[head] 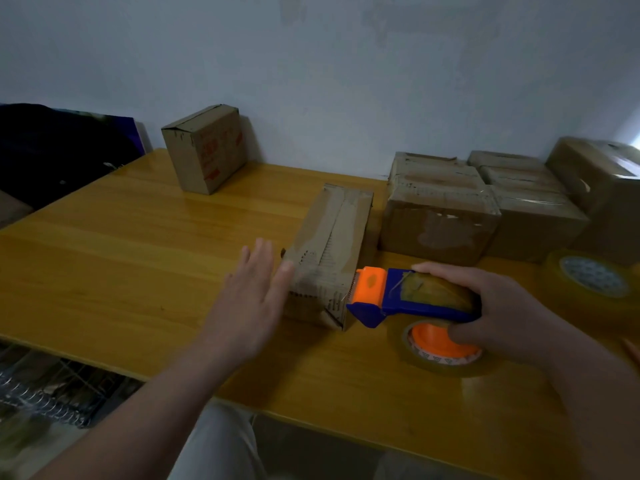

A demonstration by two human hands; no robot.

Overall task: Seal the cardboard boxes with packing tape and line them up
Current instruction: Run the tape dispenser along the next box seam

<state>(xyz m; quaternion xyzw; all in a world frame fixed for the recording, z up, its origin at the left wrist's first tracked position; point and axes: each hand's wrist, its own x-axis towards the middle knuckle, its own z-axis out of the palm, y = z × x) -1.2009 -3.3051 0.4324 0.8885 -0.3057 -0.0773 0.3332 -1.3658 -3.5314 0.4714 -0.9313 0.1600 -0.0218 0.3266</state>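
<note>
A lone box (pixel 204 152) stands at the table's (pixel 121 254) far edge near its left corner. A row of boxes (pixel 440 209) fills the far right corner (a tape roll (pixel 594 280) before them), the middle box (pixel 330 251) just left of them.

Left hand (pixel 249 296) flat, fingers straight and slightly spread, palm down, a bit blurred; bare forearm comes in from lower left. Right hand (pixel 498 306) grips dispenser (pixel 398 301), fingers over its top, thumb underneath; forearm comes in from lower right.
</note>
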